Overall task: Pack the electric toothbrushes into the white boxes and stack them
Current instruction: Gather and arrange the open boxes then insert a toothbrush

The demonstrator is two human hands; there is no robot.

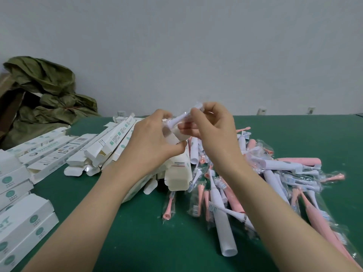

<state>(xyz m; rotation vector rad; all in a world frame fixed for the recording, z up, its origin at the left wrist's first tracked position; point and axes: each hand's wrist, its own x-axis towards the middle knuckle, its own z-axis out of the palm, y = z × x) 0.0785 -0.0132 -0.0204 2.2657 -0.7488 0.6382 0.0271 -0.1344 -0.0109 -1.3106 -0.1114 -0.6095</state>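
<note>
Boxes [110, 146] lie left of toothbrushes [255, 189] (both on table [137, 232]).

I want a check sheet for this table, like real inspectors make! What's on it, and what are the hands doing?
Surface: green table, crowded at the left, back and right.
Job's things: pink and white toothbrush pile on the right; open boxes heaped in the middle; closed boxes stacked at left.
Clutter: green sack and brown carton at far left.
Hands: left hand grips a white box; right hand pinches a wrapped brush head at its top.
Cables: nothing seen.
Surroundings: grey wall with wall sockets.
</note>
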